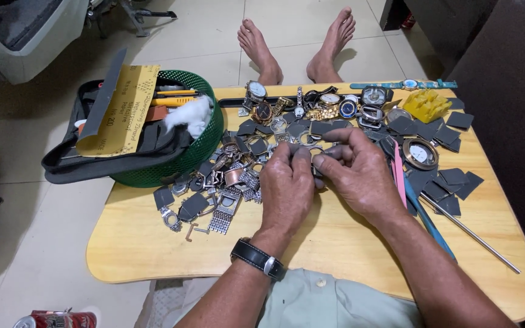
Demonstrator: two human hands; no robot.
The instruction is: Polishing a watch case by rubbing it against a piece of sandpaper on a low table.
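Note:
My left hand (287, 188), with a black wristwatch (257, 258) on its wrist, and my right hand (360, 167) meet over the middle of a low wooden table (311, 243). Both pinch one small dark grey piece (322, 152) between thumb and fingertips. Under and around the hands lies a heap of metal watch bands and links (226, 188). Grey abrasive squares (445, 182) are scattered to the right. A row of wristwatches (329, 103) lies along the far edge.
A green mesh basket (202, 152) at the table's left corner holds a black pouch, yellow abrasive paper, pencils and white cloth. A yellow block (426, 104), a round watch case (420, 153), a metal rod (478, 234) and blue and pink tools lie right. My bare feet (296, 45) rest beyond.

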